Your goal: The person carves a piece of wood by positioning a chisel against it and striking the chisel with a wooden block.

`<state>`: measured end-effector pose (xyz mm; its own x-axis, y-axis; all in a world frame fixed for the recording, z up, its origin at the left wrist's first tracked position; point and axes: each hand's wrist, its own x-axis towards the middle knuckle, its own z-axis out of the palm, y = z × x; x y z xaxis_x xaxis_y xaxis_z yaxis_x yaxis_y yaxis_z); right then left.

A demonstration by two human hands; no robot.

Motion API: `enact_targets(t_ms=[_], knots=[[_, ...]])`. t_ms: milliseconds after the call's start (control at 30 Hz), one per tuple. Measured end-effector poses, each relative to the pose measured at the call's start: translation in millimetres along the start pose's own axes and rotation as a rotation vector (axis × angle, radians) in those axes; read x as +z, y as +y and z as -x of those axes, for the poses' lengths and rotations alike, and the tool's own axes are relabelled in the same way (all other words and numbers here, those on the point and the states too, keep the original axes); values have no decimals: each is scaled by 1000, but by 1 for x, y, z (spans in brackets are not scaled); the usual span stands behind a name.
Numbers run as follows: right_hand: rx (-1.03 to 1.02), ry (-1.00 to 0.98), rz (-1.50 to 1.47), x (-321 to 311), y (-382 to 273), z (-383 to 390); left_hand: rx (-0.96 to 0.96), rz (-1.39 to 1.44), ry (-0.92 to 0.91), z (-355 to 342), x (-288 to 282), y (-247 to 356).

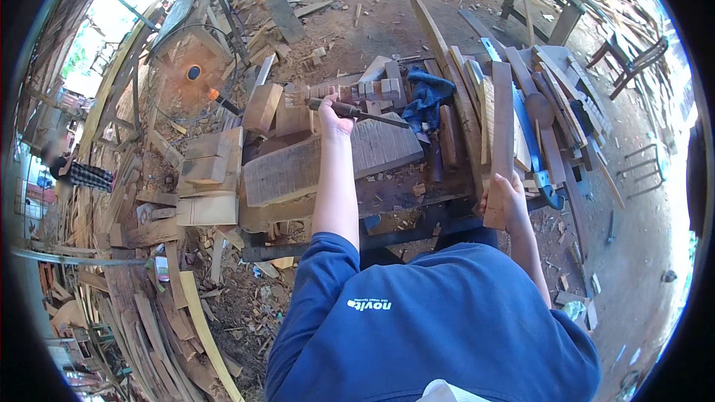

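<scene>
Cloth (430, 95) near held tool (349, 110) | saw (528, 135) beside held board (502, 134) | offcuts (264, 108) around

Shows white lettering (370, 304) on the dark blue shirt (447, 320): a larger word, smaller print close by.

Shows smooth, matt wood on the narrow board (501, 134), rough-sawn wood on the thick plank (383, 149), dark metal on the hand-tool shaft (383, 118), matt cloth in the rag (428, 97).
</scene>
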<state>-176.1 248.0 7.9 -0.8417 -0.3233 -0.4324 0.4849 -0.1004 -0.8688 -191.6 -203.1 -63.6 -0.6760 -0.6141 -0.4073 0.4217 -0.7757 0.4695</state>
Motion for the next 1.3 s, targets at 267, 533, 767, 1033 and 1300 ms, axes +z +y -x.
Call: enact_targets(t_ms=[267, 533, 767, 1033, 1300], knots=[[1, -29, -75, -5, 9, -7, 67, -9, -158, 86, 4, 12], [34, -60, -145, -14, 19, -16, -35, -454, 58, 156, -30, 44], [28, -61, -132, -14, 17, -14, 296, -1236, 35, 181, -31, 31], [-17, -94, -116, -16, 20, -16, 307, -1421, -47, 163, -18, 44], [23, -124, -133, -16, 12, -9, 292, -1383, -123, 155, -24, 43]])
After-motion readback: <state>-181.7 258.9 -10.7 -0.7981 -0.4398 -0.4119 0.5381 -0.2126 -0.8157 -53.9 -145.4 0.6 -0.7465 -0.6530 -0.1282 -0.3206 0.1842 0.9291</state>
